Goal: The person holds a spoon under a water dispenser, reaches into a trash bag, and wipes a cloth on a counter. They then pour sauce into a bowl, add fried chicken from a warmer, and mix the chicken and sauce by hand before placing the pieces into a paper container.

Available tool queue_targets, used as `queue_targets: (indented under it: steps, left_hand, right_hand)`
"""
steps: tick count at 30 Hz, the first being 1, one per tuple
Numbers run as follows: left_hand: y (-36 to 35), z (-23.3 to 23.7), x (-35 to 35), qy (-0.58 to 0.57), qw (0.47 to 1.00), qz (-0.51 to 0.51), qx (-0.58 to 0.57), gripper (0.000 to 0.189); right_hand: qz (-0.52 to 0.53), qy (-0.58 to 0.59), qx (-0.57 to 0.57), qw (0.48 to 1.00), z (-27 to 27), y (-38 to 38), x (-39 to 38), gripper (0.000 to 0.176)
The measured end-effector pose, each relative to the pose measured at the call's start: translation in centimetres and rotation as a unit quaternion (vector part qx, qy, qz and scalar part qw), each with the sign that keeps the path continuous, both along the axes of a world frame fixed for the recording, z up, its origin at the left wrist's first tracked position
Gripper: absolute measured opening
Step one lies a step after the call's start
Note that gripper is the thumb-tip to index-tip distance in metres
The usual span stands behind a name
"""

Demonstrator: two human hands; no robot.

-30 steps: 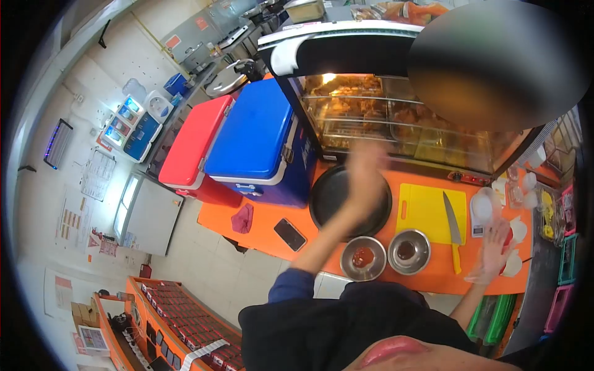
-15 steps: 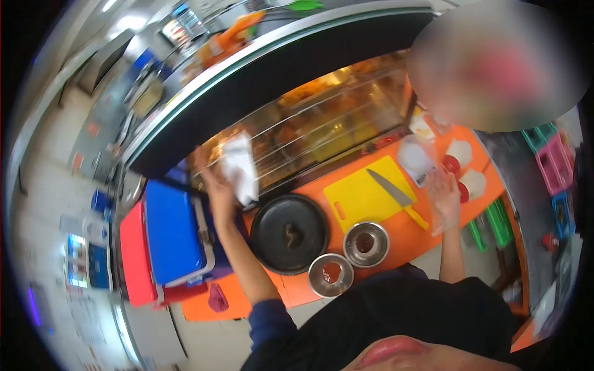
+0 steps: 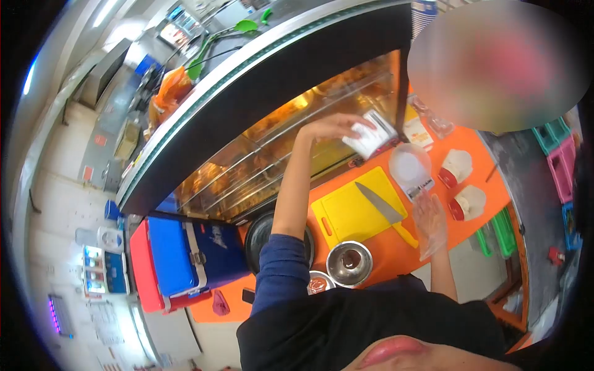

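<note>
My left hand (image 3: 337, 126) reaches across the front of the glass food warmer (image 3: 297, 133) and grips a white packet with dark print (image 3: 373, 136) near the warmer's right end. What is inside the packet is hidden. In a clear plastic glove, my right hand (image 3: 431, 217) is held with its fingers stretched out over the orange table (image 3: 387, 263). Its fingertips are right at the edge of a clear plastic container (image 3: 411, 167). To the left of that hand a knife (image 3: 378, 202) with a yellow handle lies on a yellow cutting board (image 3: 334, 210).
Two red-and-white paper pouches (image 3: 456, 168) lie to the right. Near my body stand metal bowls of sauce (image 3: 349, 264). A black round pan (image 3: 260, 244) is partly behind my left arm, beside a blue cooler box (image 3: 176, 253). A blurred person (image 3: 501, 68) stands at upper right.
My left hand has swung from the warmer's left end to its right end, carrying the white packet. My right hand stays beside the cutting board, a little lower and further left in view.
</note>
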State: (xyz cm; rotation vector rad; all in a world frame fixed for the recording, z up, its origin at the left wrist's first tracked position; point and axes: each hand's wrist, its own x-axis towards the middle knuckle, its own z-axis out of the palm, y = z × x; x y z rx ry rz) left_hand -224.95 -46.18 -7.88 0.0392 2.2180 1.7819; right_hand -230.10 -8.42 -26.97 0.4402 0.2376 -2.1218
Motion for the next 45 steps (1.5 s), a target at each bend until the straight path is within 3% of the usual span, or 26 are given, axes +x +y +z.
queue_targets:
  steps: [3, 5, 7, 9, 10, 12, 14, 16, 20, 22, 24, 26, 28, 31, 33, 35, 36, 37, 38, 39, 40, 41, 42, 43, 44, 45]
  left_hand:
    - [-0.5, 0.8, 6.7, 0.030, 0.997, -0.065, -0.013, 0.031]
    - [-3.1, -2.4, 15.0, -0.060, 0.997, 0.016, 0.050, 0.041]
    - [-8.0, -5.9, 25.0, -0.167, 0.982, 0.025, -0.087, 0.063]
    - [-11.5, -6.5, 34.2, -0.323, 0.942, 0.077, 0.047, 0.067]
    - [-13.8, -6.7, 37.8, -0.367, 0.929, 0.038, 0.016, 0.068]
    - [-14.3, -2.8, 39.1, -0.451, 0.890, 0.064, 0.018, 0.069]
    - [-17.8, -4.7, 39.1, -0.459, 0.888, 0.009, -0.019, 0.067]
    - [-17.1, -3.8, 35.3, -0.526, 0.845, 0.088, -0.030, 0.065]
    - [-16.3, -3.0, 33.4, -0.450, 0.890, 0.077, 0.018, 0.063]
    - [-15.0, -3.5, 31.6, -0.454, 0.890, 0.047, 0.011, 0.061]
    - [-14.8, -5.3, 28.5, -0.406, 0.914, -0.014, -0.012, 0.061]
    - [-14.3, -7.4, 24.1, -0.281, 0.947, -0.143, -0.060, 0.060]
    - [-12.3, -6.7, 20.0, -0.322, 0.930, -0.173, 0.041, 0.056]
    - [-8.0, -5.9, 20.1, -0.207, 0.955, -0.168, 0.132, 0.048]
    - [-4.7, -5.9, 24.2, 0.025, 0.974, -0.133, 0.183, 0.042]
    - [-0.8, -6.7, 30.5, 0.207, 0.969, 0.023, 0.134, 0.037]
    - [2.1, -7.0, 34.6, 0.165, 0.947, 0.198, 0.193, 0.041]
    - [4.5, -7.2, 38.1, 0.201, 0.906, 0.342, 0.150, 0.046]
    - [6.9, -9.0, 41.2, 0.228, 0.840, 0.471, 0.145, 0.056]
    - [9.6, -9.6, 44.0, 0.255, 0.739, 0.568, 0.255, 0.067]
    - [12.0, -11.4, 47.4, 0.264, 0.676, 0.629, 0.277, 0.074]
    - [14.4, -12.4, 50.0, 0.261, 0.599, 0.691, 0.310, 0.080]
    - [16.4, -13.0, 52.3, 0.256, 0.578, 0.748, 0.204, 0.085]
    - [18.5, -12.7, 54.5, 0.257, 0.535, 0.766, 0.249, 0.088]
    - [20.4, -12.5, 56.6, 0.231, 0.507, 0.800, 0.222, 0.090]
    - [22.4, -14.0, 58.8, 0.225, 0.489, 0.822, 0.183, 0.090]
  right_hand:
    - [0.051, -0.021, -0.016, 0.998, -2.3, 0.5, -1.2, 0.036]
    - [0.078, -0.031, -0.033, 0.996, -4.0, 0.2, -2.2, 0.037]
    - [0.100, 0.007, -0.028, 0.995, -5.2, -0.1, -2.8, 0.038]
    - [0.132, 0.032, 0.000, 0.991, -6.0, -1.0, -3.8, 0.038]
    - [0.142, 0.061, 0.026, 0.988, -6.1, -2.0, -3.8, 0.037]
    - [0.165, 0.062, 0.065, 0.982, -3.7, -5.1, -3.3, 0.036]
    - [0.180, 0.073, 0.112, 0.974, -2.3, -7.3, -2.1, 0.035]
    - [0.230, 0.107, 0.083, 0.964, -1.4, -9.0, -1.1, 0.036]
    - [0.301, 0.186, 0.120, 0.928, 1.5, -8.8, 1.2, 0.038]
    - [0.310, 0.161, 0.155, 0.924, 0.7, -7.9, 2.1, 0.038]
    - [0.317, 0.168, 0.176, 0.917, 0.2, -8.2, 3.5, 0.038]
    - [0.323, 0.173, 0.199, 0.909, -1.0, -8.5, 4.7, 0.038]
    - [0.392, 0.213, 0.131, 0.886, -2.3, -9.3, 6.5, 0.036]
    - [0.463, 0.154, 0.108, 0.866, -1.2, -11.3, 9.5, 0.034]
    - [0.492, 0.227, 0.097, 0.835, 0.2, -13.0, 12.7, 0.034]
    - [0.519, 0.294, 0.075, 0.799, -0.6, -15.9, 15.8, 0.034]
    - [0.472, 0.531, 0.106, 0.696, -3.1, -18.0, 17.8, 0.035]
    - [0.389, 0.731, 0.132, 0.545, -4.3, -20.4, 19.7, 0.037]
    - [0.464, 0.659, 0.191, 0.560, 7.0, -24.2, 25.6, 0.034]
    - [0.401, 0.782, 0.130, 0.459, 5.1, -28.4, 27.5, 0.032]
    - [0.235, 0.908, 0.063, 0.341, 3.6, -32.6, 29.4, 0.031]
    - [0.146, 0.944, -0.018, 0.296, 3.1, -37.5, 31.4, 0.035]
    - [0.098, 0.970, 0.023, 0.221, 3.9, -41.2, 34.1, 0.036]
    - [-0.004, 0.982, 0.049, 0.184, 3.2, -45.3, 36.4, 0.037]
    - [-0.018, 0.987, 0.144, 0.070, 1.7, -48.8, 38.5, 0.042]
    - [0.273, 0.935, 0.222, 0.035, 3.4, -52.9, 40.3, 0.046]
